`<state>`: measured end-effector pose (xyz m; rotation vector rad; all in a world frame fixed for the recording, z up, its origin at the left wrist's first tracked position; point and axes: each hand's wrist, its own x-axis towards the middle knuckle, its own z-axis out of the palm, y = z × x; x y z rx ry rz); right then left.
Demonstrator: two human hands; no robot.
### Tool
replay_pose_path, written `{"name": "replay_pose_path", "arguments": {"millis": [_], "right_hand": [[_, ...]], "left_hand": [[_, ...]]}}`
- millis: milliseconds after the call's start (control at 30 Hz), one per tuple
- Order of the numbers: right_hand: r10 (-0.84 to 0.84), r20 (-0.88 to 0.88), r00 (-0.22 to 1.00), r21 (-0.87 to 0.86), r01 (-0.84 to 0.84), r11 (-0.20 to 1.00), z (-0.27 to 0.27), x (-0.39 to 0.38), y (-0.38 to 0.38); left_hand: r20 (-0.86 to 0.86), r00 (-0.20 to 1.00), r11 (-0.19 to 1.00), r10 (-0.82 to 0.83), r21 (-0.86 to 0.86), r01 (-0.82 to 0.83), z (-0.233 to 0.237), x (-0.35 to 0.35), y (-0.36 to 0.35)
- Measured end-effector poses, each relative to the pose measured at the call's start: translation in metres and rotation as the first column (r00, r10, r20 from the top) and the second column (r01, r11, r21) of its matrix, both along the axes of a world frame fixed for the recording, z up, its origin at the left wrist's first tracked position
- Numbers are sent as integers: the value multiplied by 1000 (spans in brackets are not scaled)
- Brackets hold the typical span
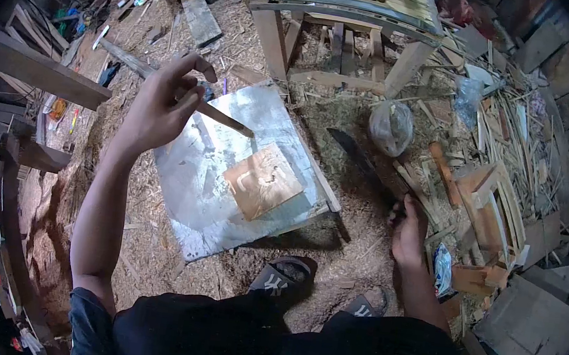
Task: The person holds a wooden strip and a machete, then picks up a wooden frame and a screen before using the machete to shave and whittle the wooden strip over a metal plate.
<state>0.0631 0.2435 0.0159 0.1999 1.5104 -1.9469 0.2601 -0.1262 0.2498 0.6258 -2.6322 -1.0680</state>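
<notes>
My left hand [166, 104] is raised over the far left part of a grey-white board [204, 203], its fingers pinched round a narrow wooden stick [231, 121]. The stick's free end points right, over the board. On the board lies a square wooden piece [266, 182] with marks on its face. To the right, low above the shavings, my right hand [410, 230] is closed on a long dark blade [364, 160] that slants away to the far left. Its handle is hidden in shadow and by my fingers.
Wood shavings cover the ground. A slatted wooden frame [342, 9] stands at the back. Right of the blade are a clear plastic bag [390, 128], a brown wooden handle [444, 173] and a wooden frame piece [485, 200]. A beam [47, 70] juts in from the left.
</notes>
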Motion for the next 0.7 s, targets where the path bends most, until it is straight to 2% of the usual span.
{"name": "replay_pose_path", "arguments": {"millis": [67, 100, 133, 200, 233, 267, 333, 400, 467, 500, 533, 567, 600, 633, 667, 700], "right_hand": [[-14, -53, 999, 1, 14, 1000, 1, 0, -3], [-6, -37, 999, -9, 6, 1000, -2, 0, -2], [2, -21, 1000, -21, -2, 1000, -5, 0, -1], [40, -19, 999, -18, -40, 999, -14, -4, 4], [81, -19, 997, -16, -81, 997, -17, -6, 6], [78, -23, 997, -21, -78, 997, -20, -7, 7], [75, -10, 997, 118, -73, 990, -21, -8, 9], [76, -4, 997, 122, -75, 990, -27, -10, 12], [73, 2, 997, 129, -73, 989, -44, -14, 13], [71, -227, 971, 251, -12, 968, -62, -18, 11], [97, -441, 892, 353, 73, 933, -70, -22, 10], [98, -440, 893, 355, 73, 932, -76, -28, 13], [357, -506, 785, 615, 38, 788, -78, -36, 16], [605, -474, 640, 818, 66, 571, -80, -43, 19], [603, -475, 641, 817, 68, 572, -93, -48, 24], [601, -623, 501, 764, 223, 605, -101, -47, 24]], "left_hand": [[82, 995, 979, 58, -197, -41, -4, 1, -2], [-78, 997, 996, 14, -89, -21, -14, 1, -4], [-78, 997, 996, 11, -88, -18, -21, 0, -5], [-349, 936, 993, -48, 81, 81, -30, -4, -3], [-439, 898, 989, 5, 132, 59, -39, -9, 0], [-442, 897, 990, 0, 127, 62, -41, -9, 3], [-457, 880, 834, 130, 530, 152, -45, -5, 9], [-507, 849, 875, 148, 468, 127, -60, -11, 12], [-624, 774, 787, 107, 529, 317, -65, -12, 9], [-667, 736, 755, 116, 540, 371, -66, -13, 12], [-667, 736, 755, 117, 542, 371, -68, -13, 12], [-648, 752, 773, 124, 538, 336, -70, -12, 11], [-629, 767, 791, 129, 532, 303, -72, -12, 11], [-627, 763, 777, 158, 556, 296, -72, -11, 11], [-628, 762, 777, 156, 555, 298, -73, -12, 12], [-649, 746, 770, 152, 551, 323, -73, -13, 12]]}}
